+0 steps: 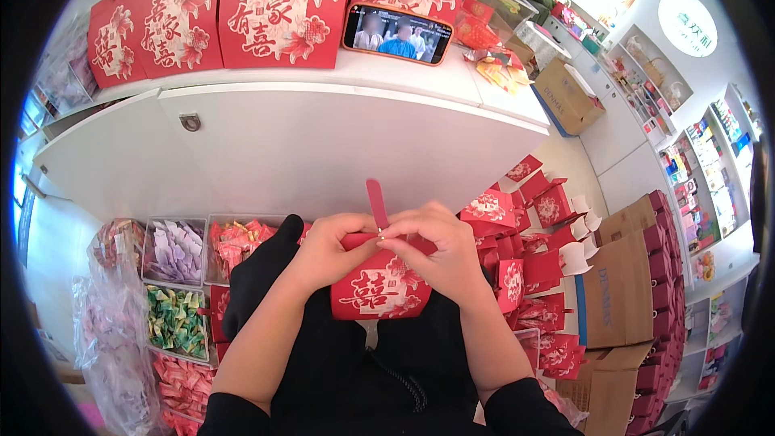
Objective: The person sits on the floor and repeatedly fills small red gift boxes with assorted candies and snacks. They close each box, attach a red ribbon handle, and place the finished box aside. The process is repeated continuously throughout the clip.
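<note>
A red gift box [381,290] with a pale floral print and gold-edged characters rests on my lap. My left hand [339,248] grips its top edge from the left, thumb and fingers meeting near a small metal stud. From the right, my right hand [433,245] pinches at the same stud with thumb and forefinger. A red strap [376,200] sticks up from between my fingertips, its rounded end free. Whether the strap is fastened at the stud cannot be seen.
Ahead stands a white cabinet [339,139] with large red boxes [284,12] and a phone [397,34] on top. Trays of wrapped sweets [175,321] lie at left. Many red boxes [548,206] and an open cardboard carton [617,290] are at right.
</note>
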The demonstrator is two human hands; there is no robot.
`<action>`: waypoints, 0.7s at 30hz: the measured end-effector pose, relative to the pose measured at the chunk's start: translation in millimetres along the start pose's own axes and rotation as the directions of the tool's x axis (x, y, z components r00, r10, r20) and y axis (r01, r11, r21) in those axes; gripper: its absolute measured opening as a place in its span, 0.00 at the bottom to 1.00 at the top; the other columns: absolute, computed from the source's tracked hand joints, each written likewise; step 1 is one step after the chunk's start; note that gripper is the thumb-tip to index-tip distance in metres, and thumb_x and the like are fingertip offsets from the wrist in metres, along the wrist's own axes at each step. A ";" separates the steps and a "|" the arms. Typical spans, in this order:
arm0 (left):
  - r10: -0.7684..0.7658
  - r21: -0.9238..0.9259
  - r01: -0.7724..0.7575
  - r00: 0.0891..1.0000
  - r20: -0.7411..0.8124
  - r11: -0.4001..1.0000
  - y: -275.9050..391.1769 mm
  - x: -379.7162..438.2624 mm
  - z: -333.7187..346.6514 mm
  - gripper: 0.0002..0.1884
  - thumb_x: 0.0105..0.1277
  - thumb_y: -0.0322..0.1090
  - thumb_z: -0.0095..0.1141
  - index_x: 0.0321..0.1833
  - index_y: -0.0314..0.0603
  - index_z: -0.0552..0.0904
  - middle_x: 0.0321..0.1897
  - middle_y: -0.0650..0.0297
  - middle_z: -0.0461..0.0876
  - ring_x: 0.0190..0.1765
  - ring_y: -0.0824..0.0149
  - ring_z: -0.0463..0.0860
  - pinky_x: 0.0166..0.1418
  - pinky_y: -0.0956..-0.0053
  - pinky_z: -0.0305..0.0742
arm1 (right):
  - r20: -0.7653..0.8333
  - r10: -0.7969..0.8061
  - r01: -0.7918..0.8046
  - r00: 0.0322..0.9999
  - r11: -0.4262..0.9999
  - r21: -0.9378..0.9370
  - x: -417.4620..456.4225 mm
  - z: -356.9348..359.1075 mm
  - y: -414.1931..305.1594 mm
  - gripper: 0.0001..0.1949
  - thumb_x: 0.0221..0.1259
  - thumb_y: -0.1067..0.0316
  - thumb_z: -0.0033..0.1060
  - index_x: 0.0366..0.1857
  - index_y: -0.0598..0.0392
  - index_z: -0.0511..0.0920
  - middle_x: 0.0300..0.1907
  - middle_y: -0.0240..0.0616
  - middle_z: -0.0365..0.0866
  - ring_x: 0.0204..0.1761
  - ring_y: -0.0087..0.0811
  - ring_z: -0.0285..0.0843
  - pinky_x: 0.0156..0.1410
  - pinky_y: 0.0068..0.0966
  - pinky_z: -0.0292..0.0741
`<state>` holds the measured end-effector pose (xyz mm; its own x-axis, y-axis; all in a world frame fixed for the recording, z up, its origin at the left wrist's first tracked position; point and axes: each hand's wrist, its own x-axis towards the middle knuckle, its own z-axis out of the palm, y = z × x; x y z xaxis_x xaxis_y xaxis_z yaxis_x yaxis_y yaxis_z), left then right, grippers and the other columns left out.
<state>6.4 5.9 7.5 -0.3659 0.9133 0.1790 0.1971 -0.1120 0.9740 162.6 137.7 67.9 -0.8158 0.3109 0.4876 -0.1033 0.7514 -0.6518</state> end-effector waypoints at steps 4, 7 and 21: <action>0.008 0.012 -0.008 1.000 0.018 1.000 3.3 -0.4 -1.0 0.10 0.72 0.26 0.66 0.54 0.37 0.89 0.47 0.57 0.92 0.51 0.66 0.90 0.58 0.70 0.82 | 0.048 0.174 -0.180 0.984 0.958 0.225 -4.6 -0.3 0.0 0.07 0.60 0.75 0.77 0.41 0.55 0.89 0.45 0.38 0.93 0.46 0.36 0.91 0.49 0.25 0.86; 0.050 -0.006 -0.050 0.999 0.004 0.999 3.3 -0.4 -0.2 0.10 0.73 0.27 0.66 0.54 0.36 0.89 0.47 0.58 0.92 0.51 0.66 0.90 0.59 0.71 0.82 | -0.001 0.066 -0.066 0.998 0.990 0.124 -4.6 -9.5 4.4 0.08 0.60 0.75 0.77 0.42 0.55 0.89 0.47 0.38 0.93 0.48 0.36 0.92 0.51 0.26 0.88; -0.027 -0.108 0.034 0.998 0.064 0.994 -4.4 0.7 -1.9 0.08 0.76 0.28 0.64 0.54 0.35 0.88 0.48 0.60 0.92 0.52 0.69 0.89 0.61 0.74 0.82 | 0.420 -0.590 0.724 0.689 0.563 -0.398 17.0 -45.9 45.9 0.09 0.64 0.72 0.66 0.46 0.58 0.83 0.62 0.43 0.88 0.62 0.44 0.89 0.67 0.37 0.88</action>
<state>3.5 6.3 3.6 -0.3125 0.9390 0.1434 0.0855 -0.1225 0.9888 170.1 204.1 73.0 -0.7402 -0.4737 0.4772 -0.4229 0.8797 0.2172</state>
